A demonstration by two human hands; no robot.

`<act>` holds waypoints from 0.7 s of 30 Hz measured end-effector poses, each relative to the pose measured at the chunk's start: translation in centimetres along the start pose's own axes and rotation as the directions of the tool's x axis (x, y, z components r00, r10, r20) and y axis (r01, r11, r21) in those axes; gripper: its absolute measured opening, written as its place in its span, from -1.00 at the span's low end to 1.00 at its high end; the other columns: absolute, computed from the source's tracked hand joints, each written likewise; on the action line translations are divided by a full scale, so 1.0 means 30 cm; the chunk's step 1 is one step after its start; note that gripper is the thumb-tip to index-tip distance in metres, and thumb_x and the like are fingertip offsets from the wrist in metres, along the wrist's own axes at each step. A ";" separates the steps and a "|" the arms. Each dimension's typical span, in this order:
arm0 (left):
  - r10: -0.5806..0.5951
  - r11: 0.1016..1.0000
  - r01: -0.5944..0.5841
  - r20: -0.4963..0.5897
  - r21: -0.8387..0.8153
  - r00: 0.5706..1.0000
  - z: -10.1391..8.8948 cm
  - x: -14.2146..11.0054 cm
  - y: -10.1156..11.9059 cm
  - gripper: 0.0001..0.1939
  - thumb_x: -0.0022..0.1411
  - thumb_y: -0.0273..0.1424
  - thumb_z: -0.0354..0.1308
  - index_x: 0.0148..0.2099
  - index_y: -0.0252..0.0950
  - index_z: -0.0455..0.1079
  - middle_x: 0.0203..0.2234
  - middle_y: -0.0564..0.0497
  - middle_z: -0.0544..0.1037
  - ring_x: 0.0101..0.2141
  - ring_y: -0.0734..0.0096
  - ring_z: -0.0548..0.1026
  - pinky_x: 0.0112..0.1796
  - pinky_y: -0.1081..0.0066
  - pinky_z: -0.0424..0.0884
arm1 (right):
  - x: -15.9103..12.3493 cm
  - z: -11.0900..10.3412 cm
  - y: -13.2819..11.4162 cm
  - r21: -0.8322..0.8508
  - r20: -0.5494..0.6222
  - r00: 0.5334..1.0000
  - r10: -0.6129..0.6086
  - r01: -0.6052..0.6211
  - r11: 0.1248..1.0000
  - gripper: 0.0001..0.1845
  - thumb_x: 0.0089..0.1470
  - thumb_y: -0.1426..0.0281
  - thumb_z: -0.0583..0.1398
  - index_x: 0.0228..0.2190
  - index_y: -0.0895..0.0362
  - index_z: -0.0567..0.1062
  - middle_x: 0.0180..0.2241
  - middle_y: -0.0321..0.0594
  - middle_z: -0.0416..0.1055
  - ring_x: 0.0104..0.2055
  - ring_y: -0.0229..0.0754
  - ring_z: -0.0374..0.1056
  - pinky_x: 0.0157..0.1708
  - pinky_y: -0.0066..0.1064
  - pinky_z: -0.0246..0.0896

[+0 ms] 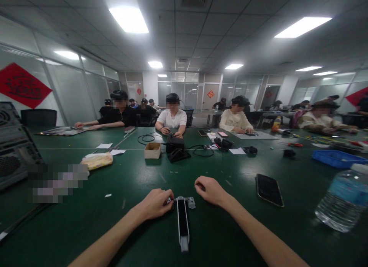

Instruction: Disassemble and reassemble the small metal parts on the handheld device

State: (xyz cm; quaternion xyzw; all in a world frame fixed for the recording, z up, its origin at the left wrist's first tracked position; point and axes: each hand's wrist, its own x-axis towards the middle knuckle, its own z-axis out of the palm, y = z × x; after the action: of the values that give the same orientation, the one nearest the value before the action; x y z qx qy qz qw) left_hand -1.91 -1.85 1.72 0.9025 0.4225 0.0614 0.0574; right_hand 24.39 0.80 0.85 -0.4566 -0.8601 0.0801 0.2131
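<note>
In front of me on the green table lies a long narrow device (183, 221) with a black middle strip, pale metal edges and a grey block at its near end. Small metal brackets stick out sideways at its far end; the right-hand bracket (191, 202) is in plain sight. My left hand (157, 204) has thumb and fingers pinched at the left-hand bracket, which they mostly cover. Beyond and to the right of the device, my right hand (211, 190) rests on the table with curled fingers, apart from the device. Whatever its fingertips may hold is hidden.
A phone (269, 189) and a water bottle (343, 198) stand to the right, near a blue tray (337, 158). Ahead are a small open box (152, 151) and a black device (175, 145) with cables. A computer case (17, 148) is left. Several people sit opposite.
</note>
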 end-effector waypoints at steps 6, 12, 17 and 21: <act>-0.013 1.000 0.013 0.026 0.002 1.000 -0.023 -0.005 0.016 -0.81 0.28 -0.35 -0.05 -0.12 -0.26 0.33 -0.39 0.01 0.50 -0.37 0.32 0.44 -0.33 0.39 0.27 | 0.003 0.008 0.096 -0.157 -0.007 0.993 0.117 -0.116 0.981 -0.68 0.17 0.35 0.07 -0.07 0.16 0.44 -0.14 -0.08 0.34 -0.11 -0.10 0.24 -0.11 -0.28 0.16; -0.001 1.000 0.001 0.016 0.013 1.000 -0.014 -0.003 0.010 -0.84 0.29 -0.36 -0.04 -0.14 -0.24 0.32 -0.40 0.03 0.50 -0.38 0.32 0.45 -0.33 0.40 0.27 | 0.020 0.037 0.087 -0.268 0.017 0.999 0.041 -0.035 0.963 -0.68 0.21 0.33 0.04 -0.06 0.09 0.47 -0.11 -0.07 0.33 -0.06 -0.05 0.18 -0.12 -0.24 0.12; 0.013 1.000 -0.013 0.015 0.013 1.000 -0.002 -0.001 0.001 -0.84 0.29 -0.37 -0.06 -0.13 -0.24 0.30 -0.41 0.03 0.50 -0.38 0.33 0.44 -0.33 0.40 0.27 | 0.032 0.024 0.047 -0.346 0.049 0.998 0.029 -0.010 0.938 -0.73 0.22 0.33 0.05 -0.22 0.13 0.52 -0.21 -0.08 0.40 -0.12 -0.08 0.23 -0.16 -0.28 0.11; 0.003 1.000 -0.004 0.011 0.007 1.000 -0.006 -0.003 0.002 -0.84 0.29 -0.37 -0.06 -0.13 -0.24 0.30 -0.40 0.03 0.50 -0.38 0.33 0.43 -0.34 0.40 0.25 | 0.034 0.016 0.013 -0.405 0.079 0.995 0.059 -0.022 0.914 -0.76 0.19 0.39 0.06 -0.29 0.20 0.51 -0.26 -0.05 0.44 -0.18 -0.09 0.29 -0.13 -0.27 0.10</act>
State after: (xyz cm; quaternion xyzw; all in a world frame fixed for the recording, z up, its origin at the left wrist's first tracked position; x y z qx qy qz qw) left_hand -1.96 -1.96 1.89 0.9037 0.4208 0.0552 0.0566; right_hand 23.96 1.87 0.58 -0.5042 -0.8572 -0.0743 0.0738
